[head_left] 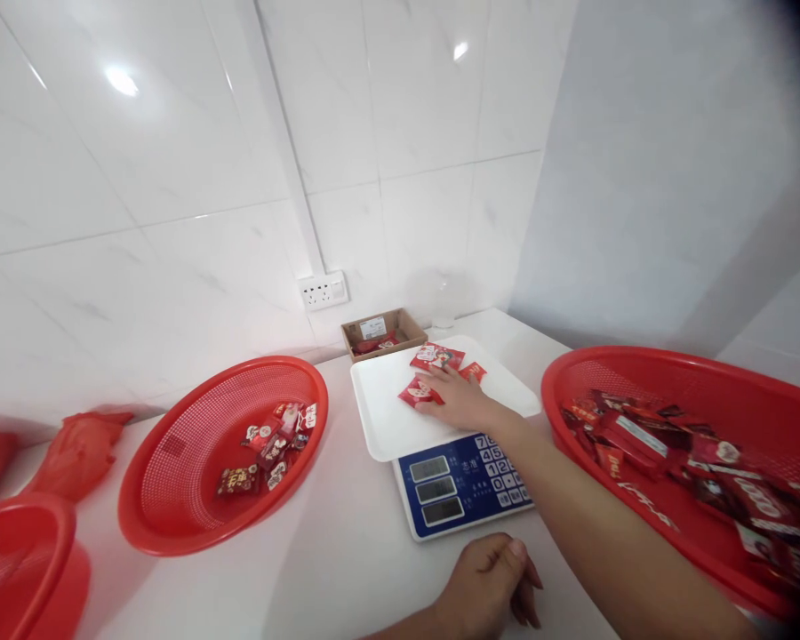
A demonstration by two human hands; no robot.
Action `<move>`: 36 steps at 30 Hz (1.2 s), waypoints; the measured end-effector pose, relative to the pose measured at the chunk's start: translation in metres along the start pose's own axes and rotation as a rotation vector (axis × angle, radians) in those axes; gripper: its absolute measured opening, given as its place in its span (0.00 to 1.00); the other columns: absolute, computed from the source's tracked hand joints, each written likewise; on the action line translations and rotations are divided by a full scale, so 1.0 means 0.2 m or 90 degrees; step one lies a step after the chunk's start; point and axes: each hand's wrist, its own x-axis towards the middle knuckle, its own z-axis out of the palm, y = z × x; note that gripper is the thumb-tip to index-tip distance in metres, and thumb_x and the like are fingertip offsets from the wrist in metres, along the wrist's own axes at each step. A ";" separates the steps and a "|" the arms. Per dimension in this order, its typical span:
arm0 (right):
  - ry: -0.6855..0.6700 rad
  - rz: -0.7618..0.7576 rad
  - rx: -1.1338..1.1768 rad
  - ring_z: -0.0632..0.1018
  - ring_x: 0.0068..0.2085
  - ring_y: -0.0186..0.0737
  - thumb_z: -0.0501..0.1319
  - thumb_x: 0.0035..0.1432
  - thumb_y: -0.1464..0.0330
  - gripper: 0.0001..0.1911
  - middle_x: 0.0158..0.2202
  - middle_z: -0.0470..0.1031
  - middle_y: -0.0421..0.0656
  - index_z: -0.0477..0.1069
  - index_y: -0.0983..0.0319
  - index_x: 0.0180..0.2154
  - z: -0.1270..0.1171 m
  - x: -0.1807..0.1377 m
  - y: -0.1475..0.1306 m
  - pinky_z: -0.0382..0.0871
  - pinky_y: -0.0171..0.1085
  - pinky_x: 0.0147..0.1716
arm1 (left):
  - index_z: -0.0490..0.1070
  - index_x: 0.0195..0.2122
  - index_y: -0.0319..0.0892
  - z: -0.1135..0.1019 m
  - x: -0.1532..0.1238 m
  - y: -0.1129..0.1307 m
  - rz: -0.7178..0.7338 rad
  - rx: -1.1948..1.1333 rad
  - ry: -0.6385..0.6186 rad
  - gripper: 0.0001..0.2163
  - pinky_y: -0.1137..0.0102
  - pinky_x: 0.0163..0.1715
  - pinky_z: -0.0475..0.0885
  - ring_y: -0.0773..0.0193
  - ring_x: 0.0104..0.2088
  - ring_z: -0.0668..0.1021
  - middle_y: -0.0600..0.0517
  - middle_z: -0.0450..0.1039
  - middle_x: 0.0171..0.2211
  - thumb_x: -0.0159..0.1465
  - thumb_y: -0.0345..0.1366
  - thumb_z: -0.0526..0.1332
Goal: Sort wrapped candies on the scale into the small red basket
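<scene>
Red foil snack packets (433, 373) lie on the white tray (387, 418) of a blue-faced digital scale (463, 489), four or so so far. Nearest, the left hand (490, 587) rests loosely curled on the white tabletop (347, 560), holding nothing. The right hand (459, 397) lies flat, fingers spread over one packet. The right-hand red mesh basket (640, 364), partly cut off, remains heaped; the left red basket (173, 524) holds few. The scale's readouts and the far cardboard box (383, 333) contents are unclear.

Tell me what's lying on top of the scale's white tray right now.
On the white tray lie a few red packets. The right hand rests flat over them, partly covering one; anything beneath the palm is hidden.
</scene>
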 end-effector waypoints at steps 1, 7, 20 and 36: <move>0.003 -0.017 0.011 0.51 0.62 0.63 0.59 0.51 0.54 0.33 0.62 0.54 0.50 0.60 0.56 0.57 -0.01 0.00 -0.01 0.46 0.63 0.54 | 0.63 0.23 0.40 0.00 0.00 0.00 0.001 0.007 -0.001 0.29 0.75 0.16 0.57 0.72 0.14 0.65 0.58 0.59 0.12 0.48 0.66 0.50; 0.182 -0.071 0.105 0.63 0.58 0.43 0.49 0.61 0.61 0.22 0.57 0.65 0.47 0.63 0.61 0.54 -0.08 -0.20 -0.06 0.56 0.43 0.56 | 0.65 0.22 0.39 -0.01 -0.03 0.02 0.004 0.099 -0.027 0.24 0.75 0.19 0.60 0.72 0.16 0.64 0.57 0.60 0.14 0.53 0.59 0.53; 0.433 -0.014 0.303 0.69 0.20 0.34 0.49 0.61 0.60 0.19 0.17 0.69 0.40 0.66 0.60 0.22 0.31 -0.73 0.13 0.63 0.32 0.20 | 0.65 0.23 0.42 -0.02 -0.17 0.15 0.590 0.505 -0.065 0.13 0.74 0.25 0.68 0.68 0.21 0.71 0.50 0.70 0.18 0.60 0.42 0.52; 0.333 -0.038 0.411 0.71 0.22 0.36 0.51 0.60 0.58 0.18 0.18 0.69 0.40 0.70 0.61 0.26 0.30 -0.75 0.15 0.64 0.31 0.21 | 0.61 0.52 0.40 -0.45 0.23 0.77 0.242 0.882 0.251 0.21 0.63 0.52 0.64 0.55 0.52 0.69 0.44 0.65 0.53 0.56 0.35 0.58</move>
